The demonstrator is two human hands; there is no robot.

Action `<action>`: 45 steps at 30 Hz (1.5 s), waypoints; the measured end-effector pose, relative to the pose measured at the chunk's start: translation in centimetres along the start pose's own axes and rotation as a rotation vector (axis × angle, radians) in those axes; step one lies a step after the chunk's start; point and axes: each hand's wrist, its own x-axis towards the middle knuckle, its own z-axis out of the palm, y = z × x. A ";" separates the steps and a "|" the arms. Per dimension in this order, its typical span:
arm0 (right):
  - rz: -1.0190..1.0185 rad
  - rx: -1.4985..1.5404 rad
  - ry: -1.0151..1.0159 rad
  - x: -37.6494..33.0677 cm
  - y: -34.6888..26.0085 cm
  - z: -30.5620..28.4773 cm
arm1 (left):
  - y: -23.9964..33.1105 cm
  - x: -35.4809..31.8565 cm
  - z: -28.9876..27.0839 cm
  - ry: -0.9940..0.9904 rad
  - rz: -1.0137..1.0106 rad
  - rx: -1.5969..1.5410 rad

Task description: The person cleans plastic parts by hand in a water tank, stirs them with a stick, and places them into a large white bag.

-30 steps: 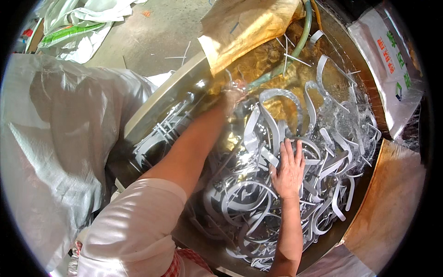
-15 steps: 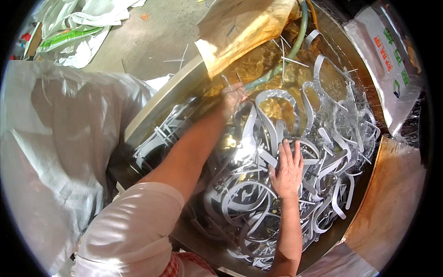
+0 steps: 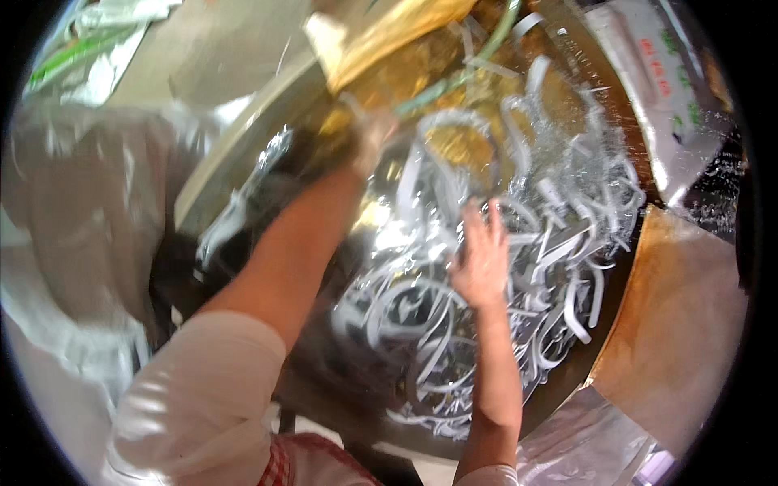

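My left hand point(image 3: 374, 139) reaches to the far left part of a metal tub point(image 3: 235, 134), next to the end of a green hose point(image 3: 433, 93). Motion smears its fingers, so whether they grip the hose does not show. My right hand point(image 3: 481, 263) lies palm down, fingers stretched and a little apart, on a tangled heap of pale grey-white strips point(image 3: 421, 312). Many strips are curled into loops, others straight. They sit in water, and foam and splashes cover those at the right.
A yellowish-brown sheet point(image 3: 389, 36) hangs over the tub's far edge. White sacking point(image 3: 73, 219) is at the left, by the concrete floor point(image 3: 211, 49). A printed white sack point(image 3: 640, 97) and a brown board point(image 3: 664, 300) border the right side.
The whole view has shifted, so the tub and both hands appear farther up and left. My right hand stays on the strips and my left stays by the hose end, now blurred.
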 end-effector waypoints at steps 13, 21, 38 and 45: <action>0.041 0.078 0.056 -0.6 3.1 2.9 | -1.2 -1.7 2.0 -0.127 0.292 -0.035; 0.195 0.033 -0.229 -0.8 2.9 3.2 | 0.1 -5.7 5.4 0.480 0.409 0.766; 0.544 0.334 0.450 -32.0 -4.7 -8.9 | 3.1 -20.7 5.5 -0.131 0.185 1.677; 0.887 -0.059 0.912 -53.8 -7.0 -13.3 | 4.9 -36.6 6.1 -0.547 0.008 2.076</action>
